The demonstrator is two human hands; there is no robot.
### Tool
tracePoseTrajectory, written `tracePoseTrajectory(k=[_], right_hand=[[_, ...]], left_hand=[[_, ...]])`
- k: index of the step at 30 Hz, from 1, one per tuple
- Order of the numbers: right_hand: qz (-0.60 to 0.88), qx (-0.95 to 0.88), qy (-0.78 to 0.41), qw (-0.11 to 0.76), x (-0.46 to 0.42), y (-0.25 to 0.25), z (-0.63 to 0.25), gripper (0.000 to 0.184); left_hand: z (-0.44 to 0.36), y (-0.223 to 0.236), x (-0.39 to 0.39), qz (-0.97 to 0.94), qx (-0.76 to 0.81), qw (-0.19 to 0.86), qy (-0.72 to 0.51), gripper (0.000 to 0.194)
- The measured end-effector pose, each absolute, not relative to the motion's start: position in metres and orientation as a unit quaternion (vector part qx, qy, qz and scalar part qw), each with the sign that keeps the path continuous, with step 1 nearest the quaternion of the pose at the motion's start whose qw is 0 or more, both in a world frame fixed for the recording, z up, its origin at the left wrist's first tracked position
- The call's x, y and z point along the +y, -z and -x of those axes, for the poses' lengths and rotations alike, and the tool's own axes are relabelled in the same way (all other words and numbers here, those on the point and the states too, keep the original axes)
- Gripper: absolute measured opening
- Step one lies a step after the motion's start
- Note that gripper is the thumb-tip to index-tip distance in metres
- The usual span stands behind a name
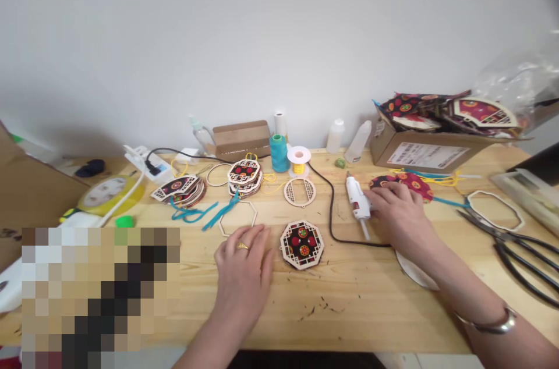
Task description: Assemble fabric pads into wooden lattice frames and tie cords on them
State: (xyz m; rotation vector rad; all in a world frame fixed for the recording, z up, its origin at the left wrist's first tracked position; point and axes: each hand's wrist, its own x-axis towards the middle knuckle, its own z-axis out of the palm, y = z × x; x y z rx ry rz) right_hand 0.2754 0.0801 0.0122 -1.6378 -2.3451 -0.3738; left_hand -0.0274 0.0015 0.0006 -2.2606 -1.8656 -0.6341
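Observation:
My left hand rests on the table with its fingers laid down and nothing held. Just right of it lies an octagonal wooden lattice frame backed with dark patterned fabric. Above its fingertips is a bare thin wooden frame. My right hand is closed around the handle side of a white hot glue gun; the handle is mostly hidden beneath it. The gun's nozzle points away, and a clear glue stick protrudes from its near end. Red patterned fabric pieces lie behind my right hand.
Black-handled scissors lie at right, beside another bare frame. A cardboard box overflows with fabric pieces. Teal thread, a yellow spool and stacked lattice pieces stand behind. The gun's black cord crosses the table.

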Motion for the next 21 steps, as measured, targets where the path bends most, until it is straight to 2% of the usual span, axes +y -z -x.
tracePoseTrajectory(k=[7, 15, 18, 21], right_hand=[[0.580, -0.794, 0.124, 0.135, 0.083, -0.004, -0.287, 0.028], [0.583, -0.784, 0.150, 0.152, 0.067, -0.015, -0.277, 0.041], [0.544, -0.806, 0.096, 0.214, 0.050, -0.031, -0.261, 0.041], [0.493, -0.816, -0.055, 0.295, 0.031, -0.044, -0.240, 0.040]], left_hand=[[0.047, -0.014, 0.015, 0.717, -0.679, 0.124, 0.100, 0.026], [0.057, -0.011, 0.017, 0.735, -0.662, 0.112, 0.095, 0.025], [0.053, -0.026, 0.007, 0.723, -0.659, 0.029, 0.204, 0.022], [0.041, -0.047, -0.006, 0.653, -0.653, -0.196, 0.330, 0.016]])
